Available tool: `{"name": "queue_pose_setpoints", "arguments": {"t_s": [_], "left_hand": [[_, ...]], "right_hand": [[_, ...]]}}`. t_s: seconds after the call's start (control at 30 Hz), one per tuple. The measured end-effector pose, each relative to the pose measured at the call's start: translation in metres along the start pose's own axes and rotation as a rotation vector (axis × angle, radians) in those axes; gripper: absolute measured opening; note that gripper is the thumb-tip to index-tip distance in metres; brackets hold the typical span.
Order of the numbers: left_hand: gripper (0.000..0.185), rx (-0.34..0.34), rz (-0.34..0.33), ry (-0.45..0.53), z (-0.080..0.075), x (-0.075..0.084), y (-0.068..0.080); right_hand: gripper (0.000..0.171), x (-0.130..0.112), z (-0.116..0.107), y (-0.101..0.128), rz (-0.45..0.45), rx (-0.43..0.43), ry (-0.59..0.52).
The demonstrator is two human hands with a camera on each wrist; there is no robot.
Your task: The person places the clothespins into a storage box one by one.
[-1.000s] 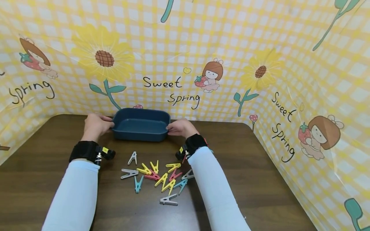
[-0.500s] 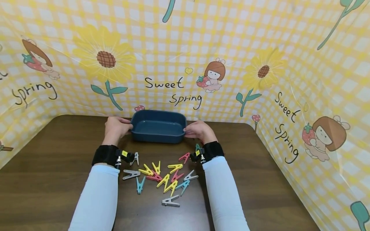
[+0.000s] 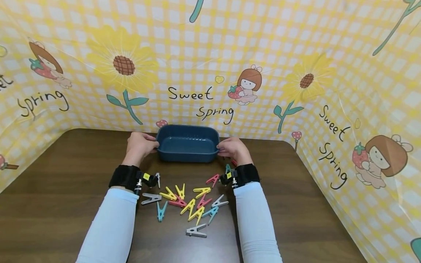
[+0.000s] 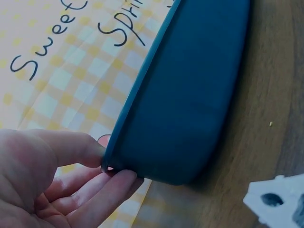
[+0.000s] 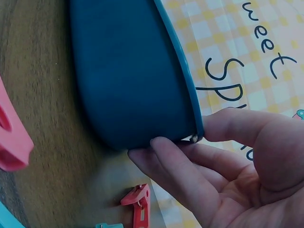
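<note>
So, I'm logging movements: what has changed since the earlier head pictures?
The blue bin has moved to the person's right, the left grip and right grip travelling with it at its ends; nothing was let go. The clothespins stayed where they lay.

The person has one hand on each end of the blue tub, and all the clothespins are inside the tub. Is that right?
Not quite: the clothespins aren't inside the blue tub. They lie scattered on the brown table, as the head view shows. The rest is right: the left hand holds one end and the right hand the other.
</note>
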State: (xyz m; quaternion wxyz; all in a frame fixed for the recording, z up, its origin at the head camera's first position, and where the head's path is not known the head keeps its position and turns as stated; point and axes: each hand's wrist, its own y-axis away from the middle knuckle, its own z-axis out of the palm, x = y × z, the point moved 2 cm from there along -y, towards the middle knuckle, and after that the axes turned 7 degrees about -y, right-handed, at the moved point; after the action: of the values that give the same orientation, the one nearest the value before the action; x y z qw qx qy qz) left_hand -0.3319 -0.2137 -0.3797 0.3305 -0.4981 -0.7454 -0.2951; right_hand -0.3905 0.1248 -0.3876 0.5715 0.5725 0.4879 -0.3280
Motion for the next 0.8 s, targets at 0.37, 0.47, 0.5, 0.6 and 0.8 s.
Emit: {"name": "queue_pose_setpoints", "arguments": {"t_s": [0.37, 0.47, 0.5, 0.6, 0.8], "left_hand": [[0.043, -0.047, 0.012, -0.265, 0.005, 0.014, 0.013], [0.056, -0.151, -0.003, -0.367, 0.003, 0.021, 0.019], [0.059, -0.192, -0.005, -0.386, 0.002, 0.022, 0.021], [0.052, -0.275, 0.002, -0.4, -0.002, 0.024, 0.023], [0.07, -0.254, 0.1, -0.443, -0.011, 0.017, 0.014]], "right_hand": [[0.031, -0.002, -0.006, 0.002, -0.01, 0.041, 0.031], [0.032, 0.001, -0.006, -0.001, -0.035, 0.078, 0.058], [0.032, 0.002, -0.006, -0.002, -0.042, 0.089, 0.061], [0.029, 0.004, -0.003, -0.005, -0.082, 0.142, 0.101], [0.034, -0.007, 0.004, -0.001, -0.18, 0.271, 0.268]]}}
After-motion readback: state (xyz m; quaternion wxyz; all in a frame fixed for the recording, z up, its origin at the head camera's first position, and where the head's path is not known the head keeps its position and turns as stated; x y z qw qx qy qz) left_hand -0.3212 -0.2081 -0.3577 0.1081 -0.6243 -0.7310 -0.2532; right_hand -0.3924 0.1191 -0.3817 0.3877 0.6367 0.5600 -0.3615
